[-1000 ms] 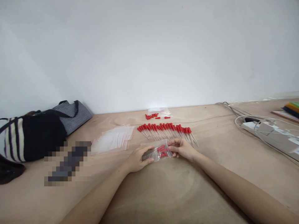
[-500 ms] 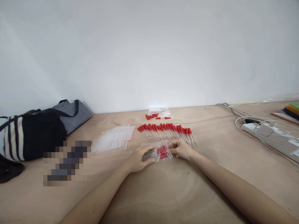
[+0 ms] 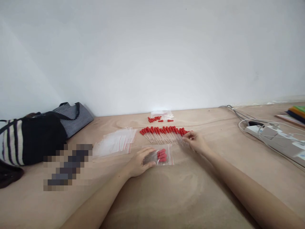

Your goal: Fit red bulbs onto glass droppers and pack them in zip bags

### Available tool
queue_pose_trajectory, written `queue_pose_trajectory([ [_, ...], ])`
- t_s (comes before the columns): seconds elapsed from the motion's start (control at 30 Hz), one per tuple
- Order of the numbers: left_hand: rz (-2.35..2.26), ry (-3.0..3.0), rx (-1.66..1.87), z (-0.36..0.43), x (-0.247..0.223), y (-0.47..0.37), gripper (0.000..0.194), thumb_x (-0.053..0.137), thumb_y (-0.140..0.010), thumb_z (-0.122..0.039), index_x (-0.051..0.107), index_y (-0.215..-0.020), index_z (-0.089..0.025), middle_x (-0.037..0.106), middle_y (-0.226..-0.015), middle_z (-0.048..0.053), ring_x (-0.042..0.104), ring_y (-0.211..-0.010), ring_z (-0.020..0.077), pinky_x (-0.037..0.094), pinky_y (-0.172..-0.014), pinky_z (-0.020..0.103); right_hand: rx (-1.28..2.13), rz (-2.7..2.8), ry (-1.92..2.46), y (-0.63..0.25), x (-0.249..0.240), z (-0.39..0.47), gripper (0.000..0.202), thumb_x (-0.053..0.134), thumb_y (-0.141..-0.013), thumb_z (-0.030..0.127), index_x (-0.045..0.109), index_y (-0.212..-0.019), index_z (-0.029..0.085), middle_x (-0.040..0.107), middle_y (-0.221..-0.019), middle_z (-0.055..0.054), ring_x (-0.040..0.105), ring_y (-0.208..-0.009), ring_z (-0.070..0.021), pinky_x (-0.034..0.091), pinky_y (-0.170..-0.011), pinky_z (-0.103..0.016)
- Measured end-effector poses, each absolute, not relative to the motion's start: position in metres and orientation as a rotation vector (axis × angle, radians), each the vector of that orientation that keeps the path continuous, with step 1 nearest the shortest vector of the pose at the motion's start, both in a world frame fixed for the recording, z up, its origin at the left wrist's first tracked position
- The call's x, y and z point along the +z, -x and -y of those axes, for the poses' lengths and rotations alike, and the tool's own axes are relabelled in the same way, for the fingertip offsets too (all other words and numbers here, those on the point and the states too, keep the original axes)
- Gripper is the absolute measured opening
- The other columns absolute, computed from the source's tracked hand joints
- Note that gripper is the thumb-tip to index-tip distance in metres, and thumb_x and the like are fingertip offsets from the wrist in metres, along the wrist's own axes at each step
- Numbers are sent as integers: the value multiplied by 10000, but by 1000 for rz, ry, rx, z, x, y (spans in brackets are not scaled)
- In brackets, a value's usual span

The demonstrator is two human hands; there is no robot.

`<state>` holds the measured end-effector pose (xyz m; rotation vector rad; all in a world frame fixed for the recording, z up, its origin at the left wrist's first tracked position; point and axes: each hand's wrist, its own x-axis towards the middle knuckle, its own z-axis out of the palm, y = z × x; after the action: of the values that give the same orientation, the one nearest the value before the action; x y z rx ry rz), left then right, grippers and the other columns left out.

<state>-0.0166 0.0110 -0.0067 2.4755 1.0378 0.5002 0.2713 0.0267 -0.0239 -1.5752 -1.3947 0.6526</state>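
Note:
My left hand [image 3: 142, 160] is closed around the lower end of a clear zip bag [image 3: 169, 155], holding it down on the table. Inside the bag lie several droppers with red bulbs [image 3: 162, 155], their clear tubes partly under my fingers. Behind it a row of droppers [image 3: 164, 133] lies side by side, red bulbs away from me and thin tips towards me. My right hand [image 3: 195, 141] is at the right end of this row, thumb and fingers pinched on a dropper there; the hand hides the last few.
Flat zip bags [image 3: 115, 141] with red lines lie fanned out to the left. Loose red bulbs [image 3: 154, 119] and another clear bag [image 3: 162, 113] are near the wall. Fabric bags [image 3: 45, 136] stand far left; a power strip [image 3: 274, 136] with cables lies right.
My right hand has let go of the zip bag's mouth and moved right and away from me to the row of droppers. My left hand stays on the bag.

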Motion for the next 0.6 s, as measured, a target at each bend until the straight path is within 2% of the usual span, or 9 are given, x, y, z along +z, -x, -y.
queue_pose_trajectory([
  [0.1, -1030, -2506, 520, -13, -4, 20, 426, 521, -765, -376, 475, -1143, -185, 500, -1197, 75, 417, -1136, 215, 327, -962, 378, 431, 1279, 1839, -308, -26, -37, 193, 594, -591, 325, 601, -680, 154, 629, -663, -53, 567, -611, -157, 401, -536, -237],
  [0.3, -1042, -2534, 474, -14, -7, 19, 427, 524, -763, -390, 484, -1137, -190, 505, -1192, 75, 398, -1151, 223, 323, -964, 389, 528, 1198, 1962, -318, -35, -46, 332, 647, -523, 344, 620, -778, 134, 653, -719, -78, 592, -626, -168, 403, -498, -220],
  [0.43, -1037, -2550, 456, -14, -9, 18, 418, 510, -772, -396, 483, -1137, -193, 503, -1190, 73, 400, -1149, 217, 323, -963, 388, 562, 1115, 2006, -309, -33, -47, 325, 654, -496, 344, 642, -749, 140, 646, -639, -60, 589, -594, -180, 385, -456, -221],
  [0.6, -1048, -2551, 434, -13, -6, 18, 414, 511, -775, -379, 478, -1143, -193, 499, -1198, 75, 412, -1138, 213, 326, -959, 390, 628, 995, 1869, -304, -35, -50, 288, 688, -433, 273, 644, -687, 145, 628, -587, -43, 581, -591, -186, 378, -461, -223],
])
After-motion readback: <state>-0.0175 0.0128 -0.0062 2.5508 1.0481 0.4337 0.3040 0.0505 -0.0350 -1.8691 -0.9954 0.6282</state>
